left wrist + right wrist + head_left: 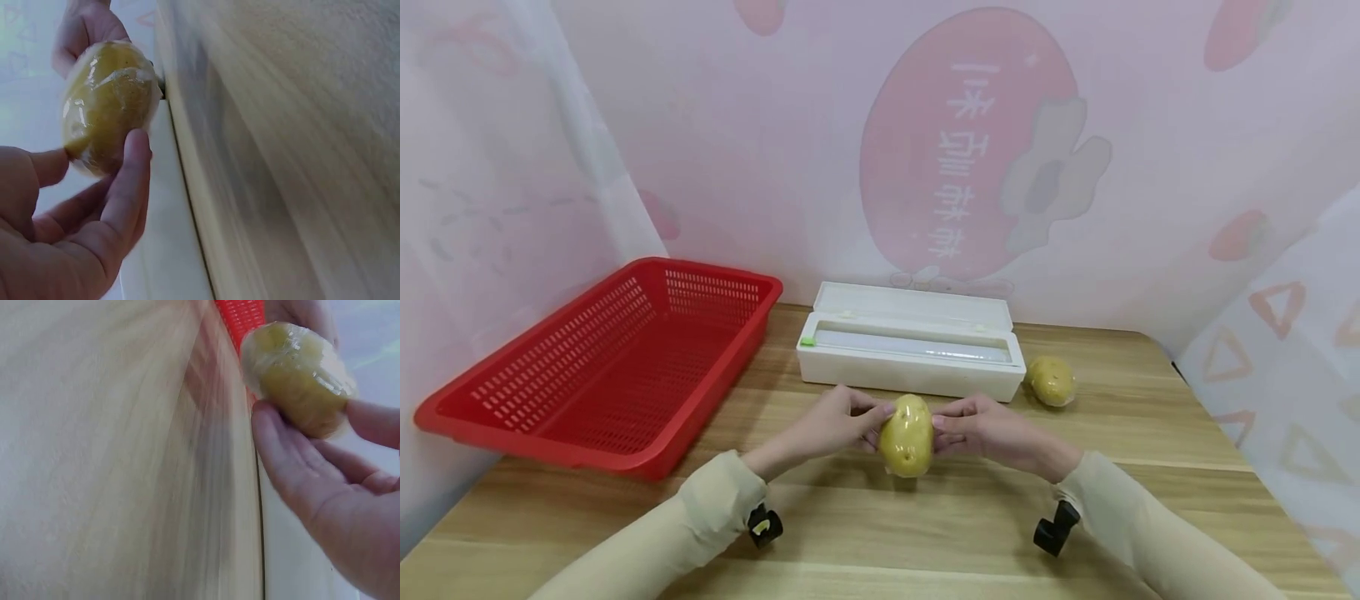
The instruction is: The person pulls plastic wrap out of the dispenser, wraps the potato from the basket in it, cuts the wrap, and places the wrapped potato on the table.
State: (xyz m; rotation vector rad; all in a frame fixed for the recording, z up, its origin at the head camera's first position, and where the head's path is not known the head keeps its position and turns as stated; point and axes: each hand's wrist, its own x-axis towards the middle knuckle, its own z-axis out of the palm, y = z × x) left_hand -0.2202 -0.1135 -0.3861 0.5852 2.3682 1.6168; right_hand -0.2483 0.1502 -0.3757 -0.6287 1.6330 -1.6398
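Observation:
Between both hands, above the wooden table, is a potato (907, 437) covered in clear plastic film. My left hand (850, 419) pinches one side of it, and my right hand (981, 429) pinches the other. In the left wrist view, the film on the potato (112, 106) shines and bunches a little, with thumb and fingertips pressed to its end. The right wrist view shows the same potato (300, 378) between the right thumb and fingers. Behind the hands stands a white cling film box (910, 379), lid raised, with a roll inside.
A second potato (1051, 381), apparently also wrapped, lies by the box's right end. At the left stands a red plastic basket (700, 400) with slotted walls. The wooden table (865, 542) reaches back to a pink printed curtain (760, 167).

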